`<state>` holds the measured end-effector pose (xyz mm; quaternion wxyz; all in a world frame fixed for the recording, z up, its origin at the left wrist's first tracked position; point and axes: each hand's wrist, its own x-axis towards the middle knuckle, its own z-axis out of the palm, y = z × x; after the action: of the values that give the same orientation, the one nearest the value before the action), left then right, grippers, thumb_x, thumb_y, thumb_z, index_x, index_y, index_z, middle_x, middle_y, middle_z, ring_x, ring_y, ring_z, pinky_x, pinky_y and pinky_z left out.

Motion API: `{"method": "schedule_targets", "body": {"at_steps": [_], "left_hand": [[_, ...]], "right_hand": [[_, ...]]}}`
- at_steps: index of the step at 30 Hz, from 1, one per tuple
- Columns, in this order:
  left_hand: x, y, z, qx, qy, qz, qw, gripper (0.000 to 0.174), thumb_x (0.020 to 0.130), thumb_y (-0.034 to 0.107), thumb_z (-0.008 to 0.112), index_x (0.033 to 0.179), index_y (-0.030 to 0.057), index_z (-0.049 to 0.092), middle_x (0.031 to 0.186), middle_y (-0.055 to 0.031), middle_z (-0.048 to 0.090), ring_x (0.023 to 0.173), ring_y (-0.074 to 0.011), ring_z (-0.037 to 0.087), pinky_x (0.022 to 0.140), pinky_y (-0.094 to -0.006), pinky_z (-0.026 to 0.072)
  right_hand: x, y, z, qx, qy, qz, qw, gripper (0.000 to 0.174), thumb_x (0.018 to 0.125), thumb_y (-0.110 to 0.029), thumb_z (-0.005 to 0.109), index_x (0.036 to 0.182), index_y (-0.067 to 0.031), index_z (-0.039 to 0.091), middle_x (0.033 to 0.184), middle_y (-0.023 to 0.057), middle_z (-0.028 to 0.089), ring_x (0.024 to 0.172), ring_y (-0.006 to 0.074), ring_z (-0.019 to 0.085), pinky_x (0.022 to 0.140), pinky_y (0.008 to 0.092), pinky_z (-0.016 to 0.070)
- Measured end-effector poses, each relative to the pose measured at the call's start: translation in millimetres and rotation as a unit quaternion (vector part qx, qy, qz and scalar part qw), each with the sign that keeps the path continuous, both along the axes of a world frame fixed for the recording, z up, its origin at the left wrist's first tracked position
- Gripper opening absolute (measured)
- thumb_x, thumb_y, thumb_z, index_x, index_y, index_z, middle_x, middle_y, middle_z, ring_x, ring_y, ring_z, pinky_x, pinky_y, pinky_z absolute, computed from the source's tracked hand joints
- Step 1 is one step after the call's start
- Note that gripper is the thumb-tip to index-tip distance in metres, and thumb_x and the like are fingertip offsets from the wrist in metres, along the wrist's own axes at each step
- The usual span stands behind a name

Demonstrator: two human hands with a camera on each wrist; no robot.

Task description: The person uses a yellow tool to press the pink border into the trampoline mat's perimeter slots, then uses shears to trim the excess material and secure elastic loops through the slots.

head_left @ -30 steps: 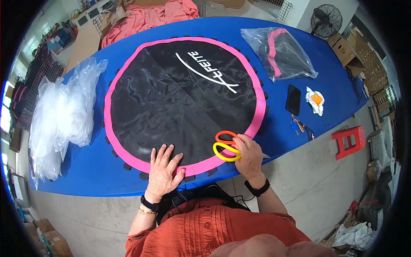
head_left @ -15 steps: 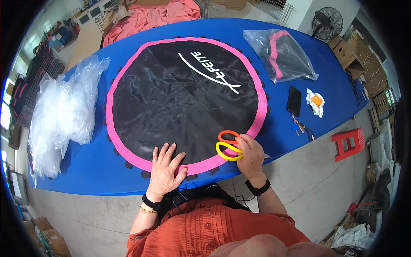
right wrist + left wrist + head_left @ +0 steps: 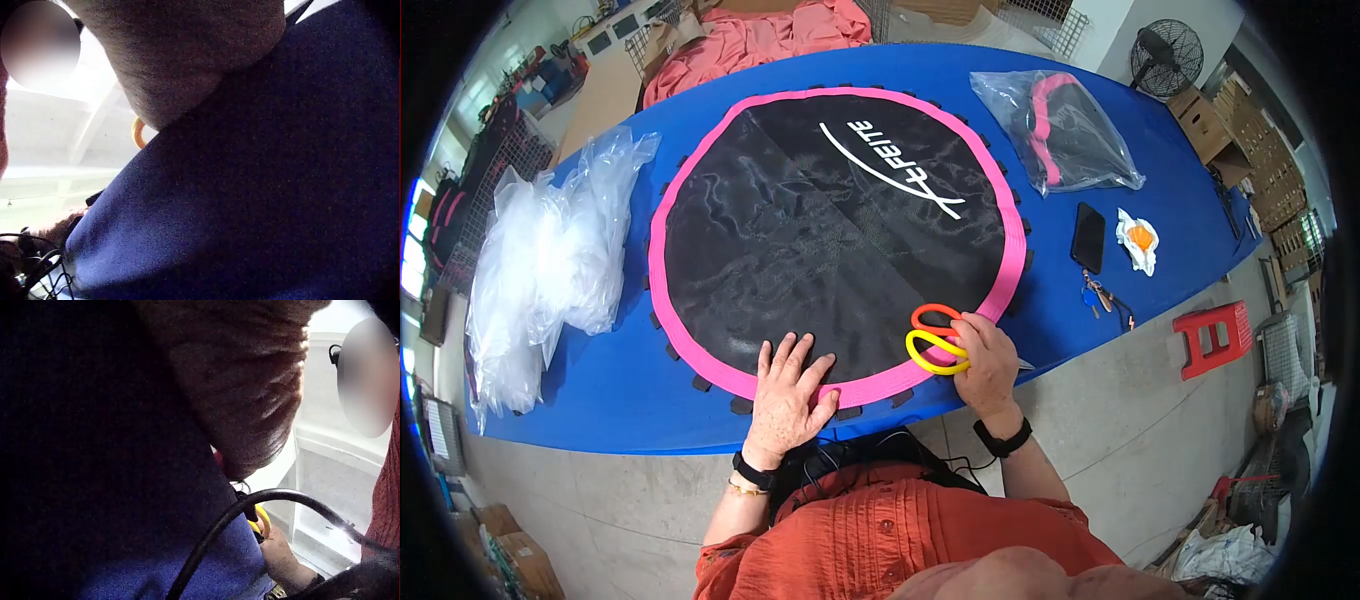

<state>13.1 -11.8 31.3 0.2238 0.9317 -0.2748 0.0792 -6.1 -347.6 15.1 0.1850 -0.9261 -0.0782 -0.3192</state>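
Observation:
A round black mat (image 3: 830, 230) with a pink border and white lettering lies flat, dark tabs around its rim. The left hand (image 3: 785, 405) rests palm down on its near edge, fingers spread. At the mat's near right edge the right hand (image 3: 988, 368) grips scissors with red and yellow handles (image 3: 938, 368); a blade tip shows past the hand. In the left wrist view the right hand (image 3: 281, 553) appears small beside the yellow handle (image 3: 265, 519). In the right wrist view a handle loop (image 3: 139, 132) shows beneath the near hand (image 3: 187, 56).
On the blue table (image 3: 1040, 300), clear plastic bags (image 3: 550, 270) lie at left. A bagged black and pink piece (image 3: 1065, 130), a phone (image 3: 1088, 237), keys (image 3: 1100, 296) and an orange item on white wrapping (image 3: 1140, 237) lie at right. A red stool (image 3: 1212, 340) stands beyond.
The head view has shifted slightly, so the table and its contents appear a little further right. Both hands keep the same places on the mat and scissors.

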Motion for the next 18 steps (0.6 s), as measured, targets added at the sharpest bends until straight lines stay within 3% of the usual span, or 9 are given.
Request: {"method": "schedule_targets", "body": {"at_steps": [10, 12, 18], "left_hand": [[0.1, 0.1, 0.4, 0.002, -0.003, -0.004, 1.0, 0.049, 0.095, 0.038, 0.074, 0.138, 0.0142, 0.073, 0.158, -0.0188, 0.057, 0.153, -0.0429, 0.046, 0.131, -0.0656, 0.0254], [0.2, 0.3, -0.5, 0.002, -0.002, -0.002, 1.0, 0.05, 0.095, 0.039, 0.075, 0.138, 0.0153, 0.074, 0.158, -0.0192, 0.057, 0.153, -0.0433, 0.046, 0.13, -0.0664, 0.026], [0.4, 0.6, -1.9, 0.005, -0.005, -0.002, 1.0, 0.05, 0.094, 0.04, 0.075, 0.139, 0.0164, 0.074, 0.159, -0.0195, 0.057, 0.153, -0.0437, 0.046, 0.13, -0.0673, 0.0268]], "right_hand": [[-0.8, 0.4, 2.1, 0.003, 0.007, 0.001, 1.0, 0.043, 0.083, -0.003, 0.072, 0.126, -0.0088, 0.074, 0.127, 0.01, 0.073, 0.103, 0.0327, 0.073, 0.087, 0.0444, 0.0562], [-1.0, 2.6, 7.4, 0.002, 0.01, -0.005, 1.0, 0.031, 0.091, -0.004, 0.076, 0.122, -0.0066, 0.077, 0.123, 0.0124, 0.075, 0.102, 0.0345, 0.075, 0.087, 0.0435, 0.0588], [-0.1, 1.9, 6.9, 0.005, 0.0, 0.0, 1.0, 0.029, 0.092, -0.006, 0.075, 0.121, -0.0062, 0.076, 0.121, 0.013, 0.075, 0.101, 0.0345, 0.075, 0.086, 0.0435, 0.0589]]}}
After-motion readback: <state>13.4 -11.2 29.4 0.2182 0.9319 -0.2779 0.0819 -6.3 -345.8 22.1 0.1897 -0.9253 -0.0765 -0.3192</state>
